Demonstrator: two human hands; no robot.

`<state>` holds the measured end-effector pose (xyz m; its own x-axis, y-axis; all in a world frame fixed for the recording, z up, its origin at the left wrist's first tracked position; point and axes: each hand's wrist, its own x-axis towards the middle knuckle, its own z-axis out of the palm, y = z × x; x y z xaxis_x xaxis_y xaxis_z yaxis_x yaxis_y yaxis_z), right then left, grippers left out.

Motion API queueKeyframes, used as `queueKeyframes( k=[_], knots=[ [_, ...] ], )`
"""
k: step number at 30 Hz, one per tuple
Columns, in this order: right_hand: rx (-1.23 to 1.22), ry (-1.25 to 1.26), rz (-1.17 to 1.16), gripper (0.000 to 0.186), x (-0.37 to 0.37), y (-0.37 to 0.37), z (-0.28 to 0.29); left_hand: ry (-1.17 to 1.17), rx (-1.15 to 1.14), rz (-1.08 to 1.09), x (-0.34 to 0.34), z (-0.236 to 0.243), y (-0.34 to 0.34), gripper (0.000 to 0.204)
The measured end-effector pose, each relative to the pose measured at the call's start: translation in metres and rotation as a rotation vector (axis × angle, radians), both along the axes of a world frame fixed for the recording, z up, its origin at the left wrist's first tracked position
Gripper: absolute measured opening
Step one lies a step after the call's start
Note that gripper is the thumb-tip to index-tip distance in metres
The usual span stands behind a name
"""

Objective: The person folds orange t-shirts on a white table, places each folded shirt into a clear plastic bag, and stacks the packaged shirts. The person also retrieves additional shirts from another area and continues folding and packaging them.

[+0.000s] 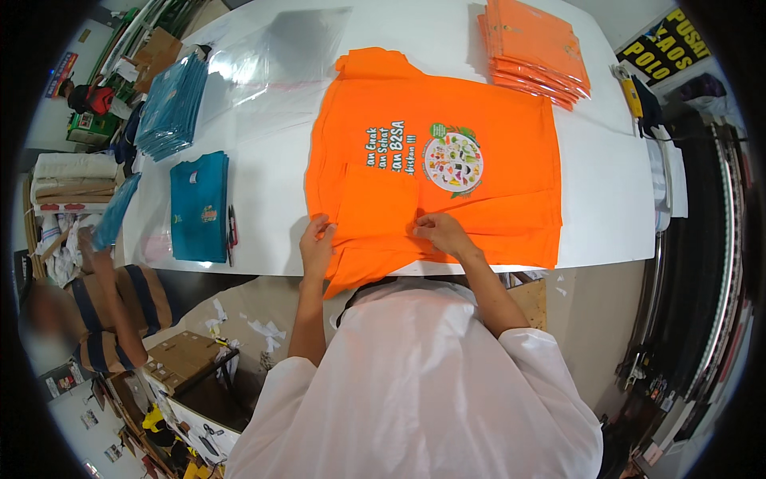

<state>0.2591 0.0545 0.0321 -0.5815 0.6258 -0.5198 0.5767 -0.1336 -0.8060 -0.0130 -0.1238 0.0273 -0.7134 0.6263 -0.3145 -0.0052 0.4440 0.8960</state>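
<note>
A bright orange T-shirt (pixel 503 128) lies spread on the white table, its neck end away to the upper left. White lettering and a round picture of foods are printed on it. Its near side is folded over, and the flap covers part of the lettering. My left hand (pixel 317 246) pinches the fabric at the left end of this fold. At the flap's right edge, my right hand (pixel 447 233) grips the cloth between thumb and fingers. A loose corner of the shirt hangs over the table's near edge between my forearms.
Bagged orange shirts (pixel 533 48) are stacked at the back right. Clear plastic bags (pixel 275 60) lie at the back left, near a stack of bagged teal shirts (pixel 170 108). A folded teal shirt (pixel 199 207) and red pen (pixel 232 227) lie left. A co-worker (pixel 120 311) holds a teal package.
</note>
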Motion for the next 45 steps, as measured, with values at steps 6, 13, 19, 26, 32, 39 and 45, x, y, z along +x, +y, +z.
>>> queueKeyframes(
  k=[6, 13, 19, 26, 32, 39, 45],
  knots=[
    [-0.543, 0.156, -0.303, 0.041, -0.029, -0.009, 0.048, -0.084, -0.056, -0.019, -0.01, 0.003, 0.01, 0.043],
    [-0.539, 0.274, -0.277, 0.034, -0.051, -0.009, 0.034, -0.226, -0.233, -0.123, -0.036, 0.015, 0.033, 0.044],
    [0.119, 0.491, 0.587, 0.038, -0.021, -0.055, 0.006, -0.267, -0.341, -0.226, -0.045, 0.029, 0.043, 0.045],
    [-0.084, 0.221, 0.405, 0.033, 0.037, -0.085, 0.035, -0.076, -0.206, -0.289, -0.03, 0.012, 0.029, 0.047],
    [0.456, 0.022, -0.201, 0.028, 0.138, 0.014, 0.022, -0.07, -0.36, -0.348, -0.031, 0.01, 0.022, 0.041],
    [1.053, -0.416, 0.064, 0.04, 0.22, 0.151, 0.012, 0.155, -0.033, -0.391, -0.017, 0.021, 0.037, 0.02],
    [0.782, -0.807, 0.538, 0.042, 0.2, 0.176, 0.048, 0.16, 0.239, -0.361, -0.013, 0.014, 0.036, 0.021]
  ],
)
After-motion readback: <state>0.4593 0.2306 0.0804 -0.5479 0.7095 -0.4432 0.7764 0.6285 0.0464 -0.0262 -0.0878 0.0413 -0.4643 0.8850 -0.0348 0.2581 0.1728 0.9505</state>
